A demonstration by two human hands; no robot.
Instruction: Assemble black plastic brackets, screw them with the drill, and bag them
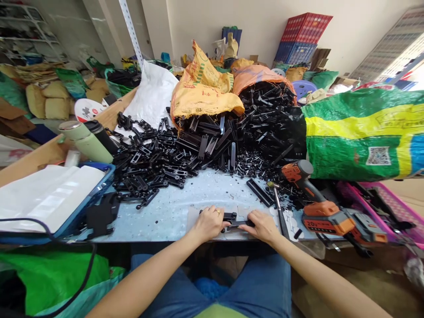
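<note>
Both hands are at the near edge of the bench, closed on a black plastic part point(234, 222) that lies over a grey plate point(195, 217). My left hand point(209, 224) grips its left end, the fingers curled over it and a ring on one finger. At the right end, my right hand point(264, 226) pinches it between thumb and fingers. My fingers cover both ends, so its full shape is hidden. To the right of my right hand lies a hammer point(279, 210). Just beyond are black strips point(260, 192).
Heaped black parts point(149, 159) and small screws point(251, 164) cover the bench's far side, below yellow point(205, 95) and orange point(261, 75) sacks. A cordless drill point(318, 205), pink basket point(394, 212) and green sack point(351, 145) stand right. A blue tray point(111, 170) and green flask point(89, 143) sit left.
</note>
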